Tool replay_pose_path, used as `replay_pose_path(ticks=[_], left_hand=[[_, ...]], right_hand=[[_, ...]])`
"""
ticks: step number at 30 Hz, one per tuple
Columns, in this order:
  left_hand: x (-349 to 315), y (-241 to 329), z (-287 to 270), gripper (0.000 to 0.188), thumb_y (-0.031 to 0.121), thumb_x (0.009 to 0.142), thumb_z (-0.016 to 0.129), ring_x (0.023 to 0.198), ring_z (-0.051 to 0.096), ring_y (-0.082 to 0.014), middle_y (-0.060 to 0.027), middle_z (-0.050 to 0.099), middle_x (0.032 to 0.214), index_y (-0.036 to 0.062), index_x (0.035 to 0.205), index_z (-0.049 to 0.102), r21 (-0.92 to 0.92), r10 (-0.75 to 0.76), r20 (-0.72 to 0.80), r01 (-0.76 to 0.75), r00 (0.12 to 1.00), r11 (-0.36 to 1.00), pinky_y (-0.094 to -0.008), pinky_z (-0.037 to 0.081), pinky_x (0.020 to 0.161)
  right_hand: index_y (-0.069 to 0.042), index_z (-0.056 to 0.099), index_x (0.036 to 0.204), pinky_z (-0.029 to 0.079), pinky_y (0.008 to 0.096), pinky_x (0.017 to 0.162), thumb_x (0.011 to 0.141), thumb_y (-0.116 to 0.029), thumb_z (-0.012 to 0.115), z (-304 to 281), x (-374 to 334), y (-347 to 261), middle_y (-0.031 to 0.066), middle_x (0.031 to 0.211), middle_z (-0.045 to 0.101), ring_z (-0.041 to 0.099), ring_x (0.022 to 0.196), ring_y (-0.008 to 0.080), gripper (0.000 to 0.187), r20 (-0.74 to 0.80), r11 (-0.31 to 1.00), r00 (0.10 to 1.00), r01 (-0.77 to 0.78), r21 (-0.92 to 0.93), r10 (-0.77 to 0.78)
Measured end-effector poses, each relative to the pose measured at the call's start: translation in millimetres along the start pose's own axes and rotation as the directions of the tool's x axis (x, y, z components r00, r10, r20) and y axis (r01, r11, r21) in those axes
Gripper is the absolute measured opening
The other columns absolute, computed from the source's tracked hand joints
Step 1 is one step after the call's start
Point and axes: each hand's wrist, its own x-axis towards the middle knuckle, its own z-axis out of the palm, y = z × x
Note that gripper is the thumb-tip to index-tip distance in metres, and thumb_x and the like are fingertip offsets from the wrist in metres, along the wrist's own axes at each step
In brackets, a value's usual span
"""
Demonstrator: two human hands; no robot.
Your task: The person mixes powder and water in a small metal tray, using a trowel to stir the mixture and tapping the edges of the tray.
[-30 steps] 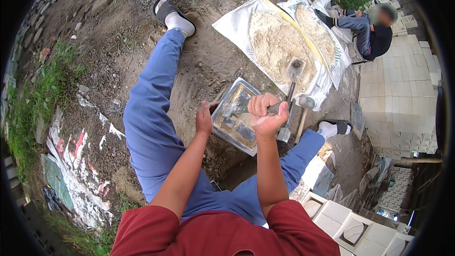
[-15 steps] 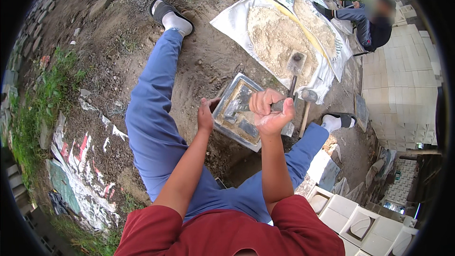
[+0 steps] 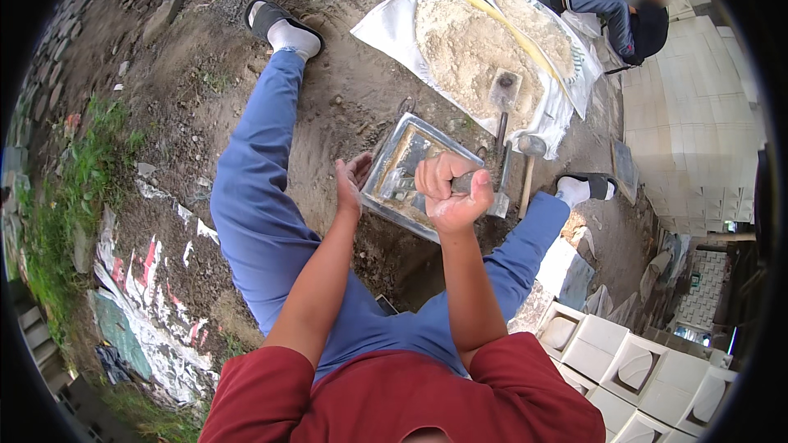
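Note:
Between my legs a rectangular grey metal mould [image 3: 400,219] sits at a slant on the ground, sandy material and flat grey pieces inside it. My left hand [image 3: 353,180] is beside its left edge, fingers stretched out and holding nothing; whether they touch the rim is unclear. Over the mould's right part, my right hand [image 3: 450,193] is wrapped round the grip of a short tool [image 3: 465,185] with a dark grey, rounded handle end. The fist hides most of this tool, so its working end cannot be made out.
Beyond the mould, pale sandy powder [image 3: 460,41] is heaped on white sacks [image 3: 386,20]. A square-bladed trowel [image 3: 504,90] rests there. A mallet [image 3: 532,146] lies to the right. White blocks [image 3: 591,344] are stacked at lower right. Another person [image 3: 644,25] sits at far right.
My right hand has shifted slightly left, still gripping the tool. The flat metal end seen in the mould earlier is harder to see. My left hand's fingers have spread more at the mould's edge.

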Motion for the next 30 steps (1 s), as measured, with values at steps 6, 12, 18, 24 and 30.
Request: replay_pose_path(ticks=[6, 12, 18, 24, 30], left_hand=[[0, 13, -3, 0.09, 0.066, 0.104, 0.016, 0.132, 0.056, -0.0302, -0.0199, 0.061, 0.14, -0.0066, 0.14, 0.055, -0.024, -0.009, -0.021, 0.009, 1.0, 1.0, -0.0397, 0.036, 0.118], [1, 11, 2, 0.091, 0.067, 0.104, 0.015, 0.133, 0.056, -0.0313, -0.0203, 0.06, 0.141, -0.0061, 0.141, 0.055, -0.065, 0.034, -0.044, -0.037, 0.998, 0.997, -0.0416, 0.036, 0.118], [6, 11, -4, 0.093, 0.069, 0.102, 0.015, 0.132, 0.056, -0.032, -0.02, 0.061, 0.141, -0.0058, 0.141, 0.055, -0.075, 0.005, -0.091, -0.012, 0.996, 0.997, -0.0422, 0.036, 0.118], [6, 10, -1, 0.093, 0.069, 0.102, 0.015, 0.131, 0.057, -0.0315, -0.0196, 0.062, 0.138, -0.0057, 0.14, 0.055, -0.057, 0.012, -0.054, -0.015, 0.998, 0.998, -0.0417, 0.036, 0.118], [3, 9, 2, 0.093, 0.07, 0.102, 0.014, 0.13, 0.057, -0.03, -0.0179, 0.062, 0.139, -0.0044, 0.14, 0.056, -0.061, -0.007, -0.062, 0.003, 0.998, 0.998, -0.04, 0.037, 0.116]], right_hand=[[-0.011, 0.031, 0.059, 0.02, 0.033, 0.048, 0.096, -0.069, 0.036, 2, 5, 2, -0.0006, 0.051, 0.029, 0.025, 0.047, 0.0144, 0.069, -0.011, 0.999, 0.999, -0.041, -0.009, 0.04], [-0.01, 0.032, 0.059, 0.02, 0.0334, 0.048, 0.096, -0.068, 0.037, -2, -2, 23, 0.0004, 0.051, 0.03, 0.023, 0.048, 0.0146, 0.069, 0.004, 0.997, 0.998, 0.063, 0.045, -0.063], [-0.01, 0.033, 0.059, 0.02, 0.033, 0.048, 0.097, -0.067, 0.037, 4, 13, -10, 0.0004, 0.052, 0.03, 0.024, 0.048, 0.0146, 0.069, -0.04, 0.999, 0.999, 0.014, 0.043, -0.012], [-0.01, 0.034, 0.058, 0.021, 0.0324, 0.048, 0.097, -0.067, 0.036, -2, 12, 14, -0.0004, 0.052, 0.03, 0.024, 0.047, 0.0145, 0.069, -0.083, 0.999, 0.996, -0.04, -0.006, 0.04], [-0.011, 0.033, 0.058, 0.02, 0.0323, 0.047, 0.097, -0.071, 0.035, -1, 4, 12, -0.0007, 0.051, 0.029, 0.024, 0.046, 0.0139, 0.071, -0.042, 0.998, 0.997, 0.059, 0.03, -0.057]])
